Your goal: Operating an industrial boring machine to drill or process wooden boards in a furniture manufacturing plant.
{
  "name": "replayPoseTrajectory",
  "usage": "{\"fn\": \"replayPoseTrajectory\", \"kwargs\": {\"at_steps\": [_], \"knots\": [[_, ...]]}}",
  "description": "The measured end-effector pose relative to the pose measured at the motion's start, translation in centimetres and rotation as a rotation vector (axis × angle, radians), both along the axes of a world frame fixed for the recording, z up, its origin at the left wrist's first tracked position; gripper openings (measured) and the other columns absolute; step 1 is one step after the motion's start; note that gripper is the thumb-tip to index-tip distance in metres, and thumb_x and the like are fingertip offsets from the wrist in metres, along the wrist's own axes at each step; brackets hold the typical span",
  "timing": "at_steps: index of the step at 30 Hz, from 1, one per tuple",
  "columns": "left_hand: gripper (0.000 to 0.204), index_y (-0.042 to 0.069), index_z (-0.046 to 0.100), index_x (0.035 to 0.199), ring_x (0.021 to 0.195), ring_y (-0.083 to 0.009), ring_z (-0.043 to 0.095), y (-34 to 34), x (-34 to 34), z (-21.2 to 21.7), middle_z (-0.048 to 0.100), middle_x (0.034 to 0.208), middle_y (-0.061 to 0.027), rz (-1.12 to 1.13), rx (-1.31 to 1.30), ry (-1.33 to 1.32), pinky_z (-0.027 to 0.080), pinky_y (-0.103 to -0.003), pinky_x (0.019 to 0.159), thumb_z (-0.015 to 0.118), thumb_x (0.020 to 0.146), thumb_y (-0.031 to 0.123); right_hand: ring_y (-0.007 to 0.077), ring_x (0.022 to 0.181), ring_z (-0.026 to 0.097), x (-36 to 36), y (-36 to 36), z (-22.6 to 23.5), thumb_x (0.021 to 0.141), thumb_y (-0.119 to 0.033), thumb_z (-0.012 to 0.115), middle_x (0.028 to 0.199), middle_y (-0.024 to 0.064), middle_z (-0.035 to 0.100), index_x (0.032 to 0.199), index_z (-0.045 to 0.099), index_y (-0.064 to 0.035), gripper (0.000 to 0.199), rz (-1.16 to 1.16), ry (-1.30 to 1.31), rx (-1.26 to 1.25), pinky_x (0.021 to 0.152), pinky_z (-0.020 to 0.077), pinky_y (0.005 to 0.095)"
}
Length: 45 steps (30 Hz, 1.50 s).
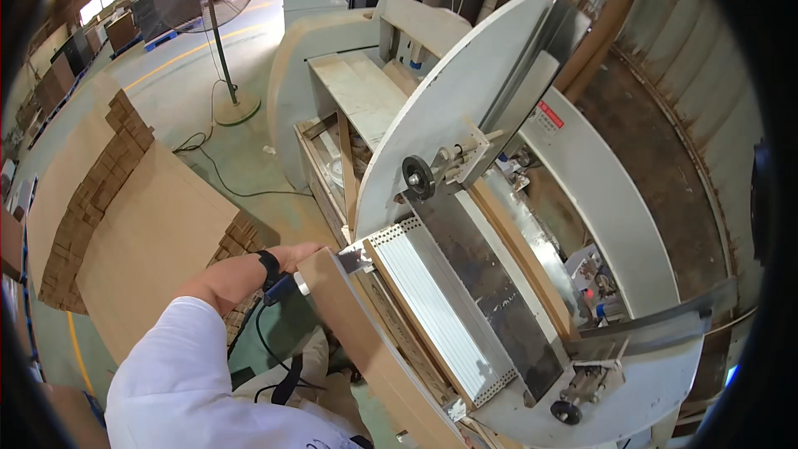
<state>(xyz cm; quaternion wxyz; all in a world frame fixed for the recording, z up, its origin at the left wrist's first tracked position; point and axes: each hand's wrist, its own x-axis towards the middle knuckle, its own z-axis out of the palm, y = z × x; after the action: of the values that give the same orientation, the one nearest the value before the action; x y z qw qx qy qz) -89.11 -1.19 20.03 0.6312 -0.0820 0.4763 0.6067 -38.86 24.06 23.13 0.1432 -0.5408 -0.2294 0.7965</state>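
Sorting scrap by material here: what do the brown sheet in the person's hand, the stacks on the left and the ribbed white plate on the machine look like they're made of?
The brown sheet under the left hand looks like matte corrugated cardboard, with a thick raw edge. The stacks match it, showing layered edges. The ribbed white plate seems to be painted or coated metal, though plastic cannot be ruled out.

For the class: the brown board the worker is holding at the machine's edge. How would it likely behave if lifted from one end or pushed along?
The brown board looks stiff: its edge runs straight. It is long and thin, so lifted from one end it would probably feel unwieldy. Its flat faces should slide rather than roll. The left hand rests at its upper end.
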Motion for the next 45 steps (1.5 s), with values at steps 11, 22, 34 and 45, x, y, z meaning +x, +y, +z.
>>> {"fn": "replayPoseTrajectory", "kwargs": {"at_steps": [11, 22, 34, 45], "knots": [[0.032, 0.005, 0.055, 0.105, 0.082, -0.017, 0.062, 4.9, -3.9, -2.0, 0.062, 0.097, -0.0081, -0.113, -0.221, 0.018, 0.05, -0.031, 0.075, 0.038, 0.09, 0.028, 0.0266, 0.091, 0.056, 0.2, 2.9, -1.5, 0.087, -0.047, 0.039, 0.103, 0.0076, 0.058, 0.111, 0.051, -0.0075, 0.047, -0.168, -0.116, -0.054, 0.081, 0.0443, 0.0425], [0.07, 0.003, 0.048, 0.115, 0.092, -0.0205, 0.056, 1.3, -2.4, -2.0, 0.057, 0.106, -0.0086, 0.12, -0.148, 0.124, 0.042, -0.033, 0.084, 0.035, 0.082, 0.063, 0.0277, 0.112, 0.044, 5.9, 1.2, -2.2, 0.085, -0.06, 0.029, 0.12, 0.0086, 0.048, 0.122, 0.042, -0.0079, 0.065, -0.139, -0.067, 0.129, 0.089, 0.0364, 0.0482], [0.051, 0.006, 0.047, 0.112, 0.081, -0.0124, 0.056, 0.5, 4.0, 2.3, 0.058, 0.094, -0.0037, -0.002, -0.283, 0.535, 0.045, -0.027, 0.069, 0.06, 0.077, 0.041, 0.0298, 0.13, 0.017, 7.2, -0.9, -0.2, 0.081, -0.047, 0.053, 0.143, 0.0073, 0.017, 0.137, 0.012, -0.0098, 0.079, 0.251, -0.274, 0.15, 0.094, 0.0289, 0.053], [0.05, 0.008, 0.04, 0.114, 0.083, -0.0111, 0.052, -0.6, 9.8, 7.8, 0.049, 0.096, -0.0036, 0.623, -0.121, 0.602, 0.044, -0.026, 0.067, 0.065, 0.075, 0.028, 0.0241, 0.096, 0.053, 10.7, -5.2, 7.4, 0.084, -0.02, 0.055, 0.108, 0.0088, 0.053, 0.122, 0.041, -0.0071, 0.043, -0.227, -0.097, 0.222, 0.085, 0.042, 0.0449]]}}
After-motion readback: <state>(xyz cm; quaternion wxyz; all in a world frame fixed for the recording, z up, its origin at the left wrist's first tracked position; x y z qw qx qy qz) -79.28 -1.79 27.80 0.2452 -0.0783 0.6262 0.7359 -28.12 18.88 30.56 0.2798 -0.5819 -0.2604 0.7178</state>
